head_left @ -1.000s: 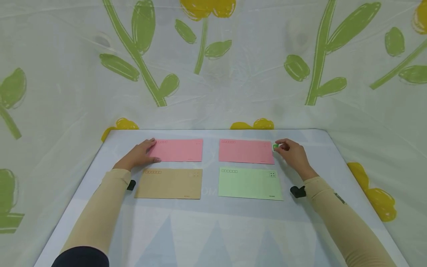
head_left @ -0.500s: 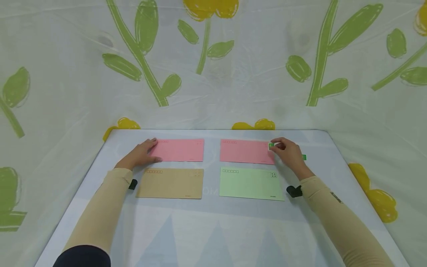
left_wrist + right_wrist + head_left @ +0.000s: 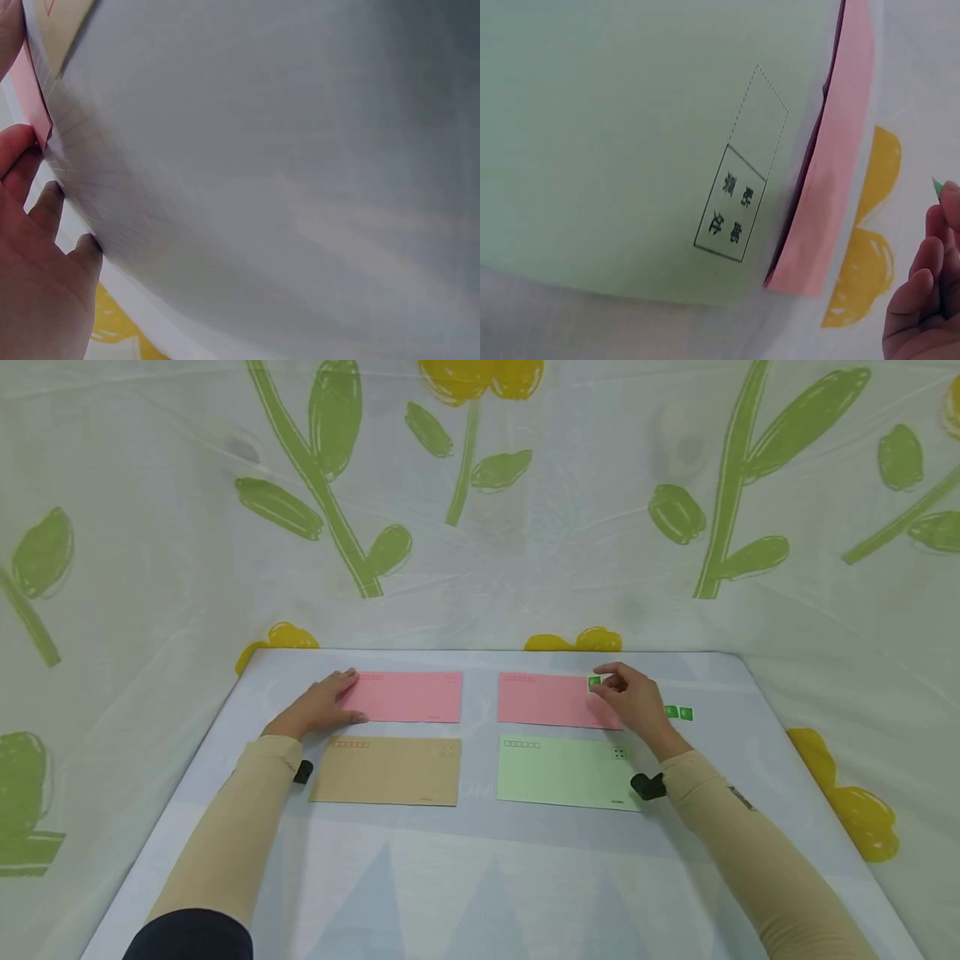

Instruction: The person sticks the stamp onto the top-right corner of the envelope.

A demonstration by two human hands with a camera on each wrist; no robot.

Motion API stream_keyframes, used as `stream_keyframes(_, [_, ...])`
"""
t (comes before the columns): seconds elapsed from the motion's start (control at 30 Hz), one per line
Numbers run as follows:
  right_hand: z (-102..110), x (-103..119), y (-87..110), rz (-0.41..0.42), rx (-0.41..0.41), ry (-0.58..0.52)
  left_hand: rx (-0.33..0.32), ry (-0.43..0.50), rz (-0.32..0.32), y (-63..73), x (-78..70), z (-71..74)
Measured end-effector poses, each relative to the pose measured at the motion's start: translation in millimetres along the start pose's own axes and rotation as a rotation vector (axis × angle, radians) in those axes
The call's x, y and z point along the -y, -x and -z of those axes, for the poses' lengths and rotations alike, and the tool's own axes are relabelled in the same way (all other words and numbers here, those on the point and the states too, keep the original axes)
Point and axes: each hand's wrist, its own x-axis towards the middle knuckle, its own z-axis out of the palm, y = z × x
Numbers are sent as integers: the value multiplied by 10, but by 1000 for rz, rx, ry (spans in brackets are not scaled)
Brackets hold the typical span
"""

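My right hand (image 3: 636, 700) pinches a small green stamp (image 3: 595, 683) with a white border between thumb and fingertips. It is over the upper right corner of the right pink envelope (image 3: 551, 700). Only a green corner of the stamp (image 3: 937, 187) shows in the right wrist view. My left hand (image 3: 315, 703) rests with spread, fairly straight fingers at the left end of the left pink envelope (image 3: 405, 697). In the left wrist view, its fingertips (image 3: 51, 193) touch the table beside that envelope's end.
A brown envelope (image 3: 386, 772) and a light green envelope (image 3: 566, 772) lie in the nearer row. Two more green stamps (image 3: 686, 713) lie on the white table (image 3: 480, 877) right of my right hand. A flower-patterned cloth (image 3: 570, 560) hangs behind the table.
My right hand has moved left with the stamp, from beside the right pink envelope to above its upper right corner. Stamps behind the hand have come into view. My left hand stays put.
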Motion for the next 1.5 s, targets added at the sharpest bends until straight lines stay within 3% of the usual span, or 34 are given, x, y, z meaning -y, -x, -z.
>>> stream_keyframes(0.53, [-189,154,-52,28,13,-32,-16,-3,-22,-48,14,-8])
stream_keyframes(0.9, [-278,291,-93,40,34,-23,-21,-16,6,-72,-2,-21])
stream_keyframes(1.2, [-426,392,-100,4,54,-33,-28,-15,6,-66,8,-19])
stream_keyframes(1.5, [-591,493,-135,49,54,-38,-31,-15,29,-41,30,3])
